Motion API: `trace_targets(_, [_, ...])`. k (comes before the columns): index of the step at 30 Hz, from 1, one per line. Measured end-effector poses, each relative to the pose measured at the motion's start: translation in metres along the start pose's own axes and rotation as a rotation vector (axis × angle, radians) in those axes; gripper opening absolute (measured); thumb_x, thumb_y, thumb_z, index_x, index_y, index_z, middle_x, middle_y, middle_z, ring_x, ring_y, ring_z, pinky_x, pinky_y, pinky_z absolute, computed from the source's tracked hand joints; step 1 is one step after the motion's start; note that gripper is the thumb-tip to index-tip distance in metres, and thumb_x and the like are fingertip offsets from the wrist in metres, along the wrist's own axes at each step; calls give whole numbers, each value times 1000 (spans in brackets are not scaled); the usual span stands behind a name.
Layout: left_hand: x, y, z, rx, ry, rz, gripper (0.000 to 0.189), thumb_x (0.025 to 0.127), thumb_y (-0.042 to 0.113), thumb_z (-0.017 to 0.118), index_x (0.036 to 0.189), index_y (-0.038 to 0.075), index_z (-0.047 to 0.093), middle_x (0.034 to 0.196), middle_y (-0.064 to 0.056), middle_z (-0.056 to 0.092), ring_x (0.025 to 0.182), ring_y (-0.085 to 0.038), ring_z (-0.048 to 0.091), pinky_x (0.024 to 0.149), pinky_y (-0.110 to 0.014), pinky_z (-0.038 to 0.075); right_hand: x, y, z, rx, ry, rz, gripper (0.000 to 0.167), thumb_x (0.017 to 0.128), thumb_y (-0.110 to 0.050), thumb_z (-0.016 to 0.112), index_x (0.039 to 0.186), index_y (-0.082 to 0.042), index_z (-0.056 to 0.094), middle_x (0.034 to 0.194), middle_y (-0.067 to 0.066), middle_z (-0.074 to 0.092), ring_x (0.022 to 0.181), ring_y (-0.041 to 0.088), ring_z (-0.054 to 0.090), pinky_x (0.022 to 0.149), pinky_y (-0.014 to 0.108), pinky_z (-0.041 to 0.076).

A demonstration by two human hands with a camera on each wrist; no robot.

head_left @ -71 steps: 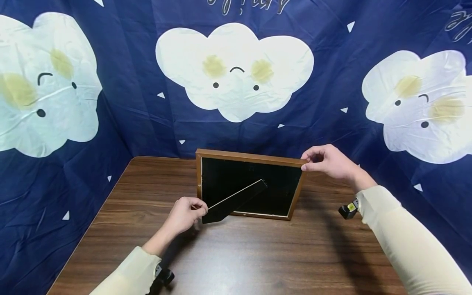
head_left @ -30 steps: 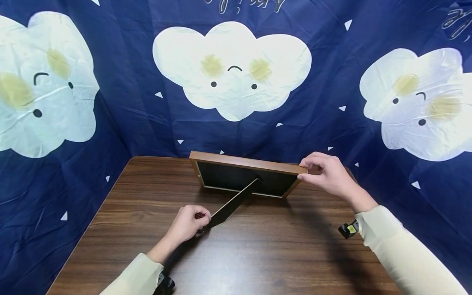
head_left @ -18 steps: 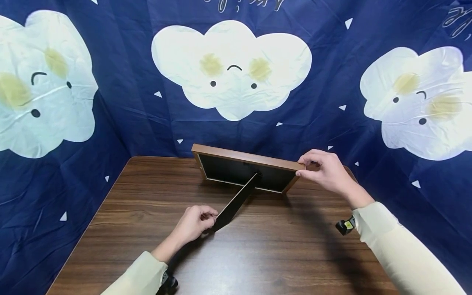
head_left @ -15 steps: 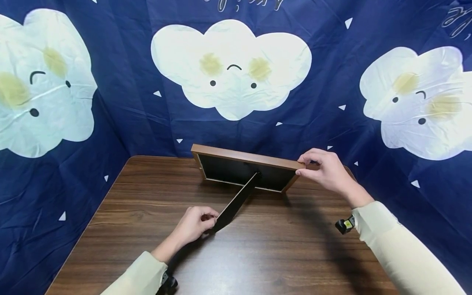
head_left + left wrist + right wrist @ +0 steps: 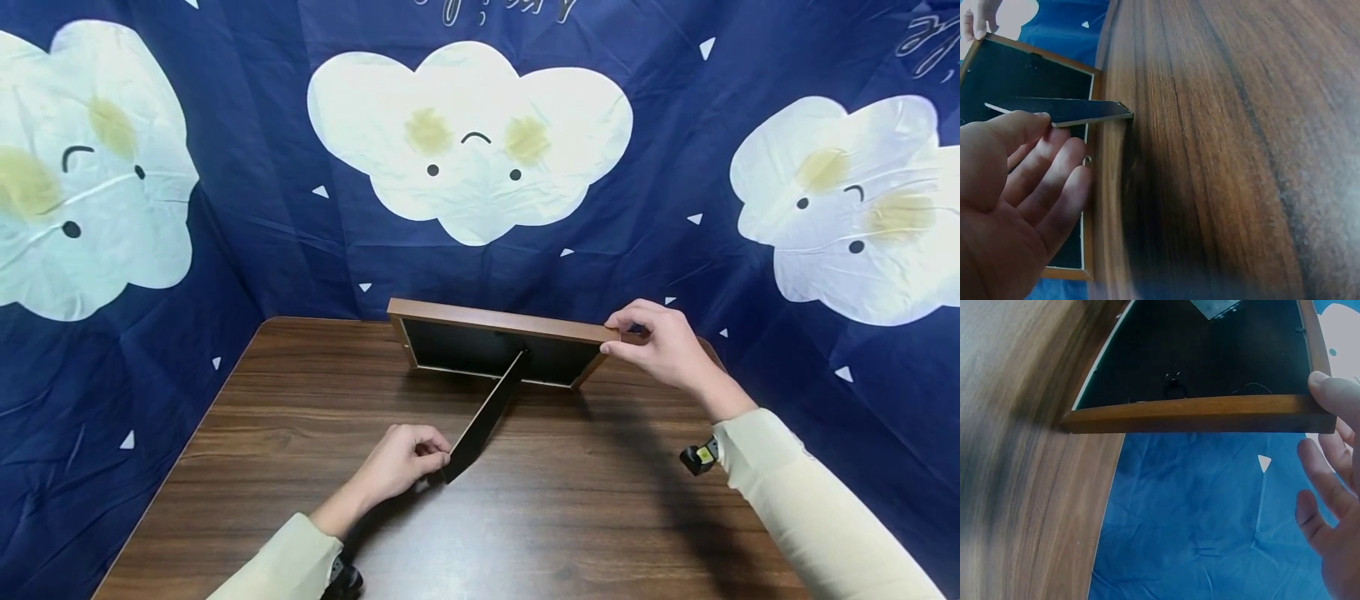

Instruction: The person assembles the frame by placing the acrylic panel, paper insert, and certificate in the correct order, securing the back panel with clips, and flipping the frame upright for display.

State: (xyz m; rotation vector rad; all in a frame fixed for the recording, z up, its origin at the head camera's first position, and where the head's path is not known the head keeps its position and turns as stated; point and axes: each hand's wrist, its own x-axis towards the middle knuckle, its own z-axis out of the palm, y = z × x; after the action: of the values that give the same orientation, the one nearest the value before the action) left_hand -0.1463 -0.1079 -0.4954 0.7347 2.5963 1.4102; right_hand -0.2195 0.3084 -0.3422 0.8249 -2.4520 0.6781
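A brown wooden picture frame stands on its long edge near the back of the table, its black backing toward me. From the middle of that backing a black easel stand swings out toward the front left. My left hand pinches the free end of the stand between thumb and fingers. In the left wrist view the stand's tip reaches down by the wood surface; whether it touches I cannot tell. My right hand grips the frame's upper right corner, thumb on the near side. The frame's front is hidden.
The wood-grain table runs from the front up to a dark blue cloth printed with white clouds, which hangs at the back and both sides. A small metal hanger loop sits on the backing.
The frame's top has tipped toward me and its base has slid back. My left hand has drawn the stand further out from the backing, shifting right and slightly nearer.
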Motion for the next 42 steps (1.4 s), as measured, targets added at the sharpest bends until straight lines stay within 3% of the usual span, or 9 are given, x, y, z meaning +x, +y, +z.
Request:
trace_targets(4, [1,1,2,1,-16,20,5,87,12,77,89,16,76,77,9,71,70,-2,64,66,-21,54,-1,1,0,3,0,9,29,74,-17,93,98,-15,76,91,-6,69,85,11,59,67,15,46])
trace_targets(11, [-1,4,5,-1,-54,22,6,90,13,77,88,18,74,74,9,70,59,-7,64,62,-22,55,-2,1,1,-3,6,26,29,75,-17,93,98,-16,76,91,-7,68,84,6,56,67,15,45])
trace_targets(18, [-2,6,8,-72,-122,18,5,92,11,75,91,16,75,76,-1,73,53,-29,68,52,-28,56,-4,0,4,7,4,47,28,76,-19,93,99,-17,76,92,-7,69,85,13,59,67,20,47])
trace_targets(20, [-2,6,7,-72,-145,30,5,93,12,73,95,16,76,79,-2,75,56,-28,69,53,-28,57,-4,0,4,5,5,47,29,75,-19,93,99,-17,76,92,-7,69,85,11,58,67,20,47])
trace_targets(24, [0,4,2,-15,-147,59,10,95,15,71,102,11,78,84,1,76,65,-11,69,62,-25,57,-3,-1,4,2,9,43,29,75,-19,93,99,-17,77,92,-7,69,85,9,57,67,18,46])
trace_targets(28, [4,1,-10,62,-47,74,11,95,18,72,102,12,78,87,8,75,75,-1,65,71,-22,55,-3,-1,5,14,11,51,30,75,-18,93,100,-16,77,93,-6,70,86,11,59,68,15,46])
trace_targets(34, [12,4,-38,113,196,70,8,95,17,73,97,24,77,93,11,75,79,-5,66,74,-25,56,-7,0,7,26,0,103,31,76,-19,92,104,-17,77,96,-7,71,88,10,60,68,19,48])
trace_targets(42, [26,15,-77,179,514,34,6,95,16,72,99,15,76,91,3,75,80,-11,66,73,-20,53,-12,2,8,117,19,204,42,78,-16,90,116,-13,72,98,3,73,90,17,65,70,31,56])
